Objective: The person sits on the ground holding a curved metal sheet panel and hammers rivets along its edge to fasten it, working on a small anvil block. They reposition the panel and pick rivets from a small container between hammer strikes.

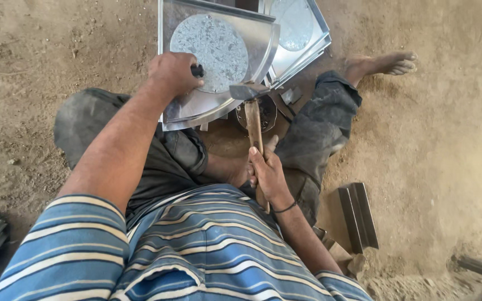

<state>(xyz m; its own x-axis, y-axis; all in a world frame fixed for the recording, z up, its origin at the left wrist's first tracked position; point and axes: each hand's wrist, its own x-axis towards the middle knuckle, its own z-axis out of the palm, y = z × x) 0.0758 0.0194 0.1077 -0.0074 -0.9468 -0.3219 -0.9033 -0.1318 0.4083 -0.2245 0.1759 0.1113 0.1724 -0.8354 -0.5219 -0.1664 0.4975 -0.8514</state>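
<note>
A: Any packages, labels, signs or screens in your view?

B: None. You've got no box, no wrapper, no sticker, no sign, no display anywhere in the head view.

A: Nothing printed near you either?

B: No, nothing of that kind shows.
</note>
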